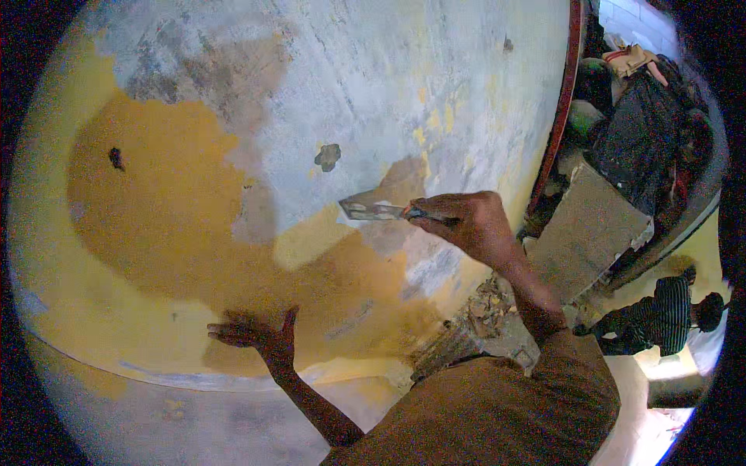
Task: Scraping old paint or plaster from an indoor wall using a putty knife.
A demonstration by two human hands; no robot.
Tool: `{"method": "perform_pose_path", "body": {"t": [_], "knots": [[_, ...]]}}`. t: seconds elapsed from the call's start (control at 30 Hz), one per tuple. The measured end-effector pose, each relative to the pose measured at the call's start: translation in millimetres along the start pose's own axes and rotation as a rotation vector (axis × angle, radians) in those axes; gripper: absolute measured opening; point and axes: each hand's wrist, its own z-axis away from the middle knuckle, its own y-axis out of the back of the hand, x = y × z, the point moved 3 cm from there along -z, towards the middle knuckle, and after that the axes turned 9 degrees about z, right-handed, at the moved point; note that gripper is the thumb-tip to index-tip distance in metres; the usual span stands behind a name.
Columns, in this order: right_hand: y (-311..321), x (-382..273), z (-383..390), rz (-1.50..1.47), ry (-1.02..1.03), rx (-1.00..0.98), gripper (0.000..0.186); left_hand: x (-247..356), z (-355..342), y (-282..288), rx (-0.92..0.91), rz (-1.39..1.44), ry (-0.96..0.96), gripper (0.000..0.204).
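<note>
My right hand (464, 221) is closed around the handle of a scraper (371, 210). Its flat metal blade points left and lies at or close to the wall (350, 101); whether it touches I cannot tell. Yellow paint covers part of this wall, while bare pale-grey patches show across the upper part. Lower left, my left hand (260, 338) is spread with the thumb apart and holds nothing. It appears to rest against the yellow paint. Between and above the hands sits a small dark grey spot (328, 158), a chipped place in the wall.
A dark red edge strip (556, 124) bounds the wall at right. Beyond it are a cardboard sheet (590, 225) and a heap with a dark bag (645, 132). Broken rubble (491, 308) lies beside my right arm. Another person (668, 314) in a striped top is at far right.
</note>
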Motion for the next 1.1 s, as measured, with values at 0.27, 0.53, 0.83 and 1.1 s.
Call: {"method": "perform_pose_path", "body": {"t": [0.27, 0.53, 0.83, 1.1], "knots": [[22.8, -10.0, -10.4, 0.021, 0.019, -0.023, 0.023, -29.9, -2.2, -10.9, -0.077, 0.068, 0.046, 0.152], [39.7, -17.8, -20.3, 0.036, 0.078, 0.019, 0.020, 3.2, -13.7, 21.5, 0.037, -0.008, -0.024, 0.149], [37.3, -21.9, -18.7, 0.022, 0.037, -0.026, 0.018, 0.1, -13.6, 19.9, 0.018, -0.008, -0.035, 0.150], [42.4, -19.9, -29.6, 0.063, 0.093, -0.056, 0.022, 1.8, -13.7, 14.9, 0.036, -0.014, -0.033, 0.147]]}}
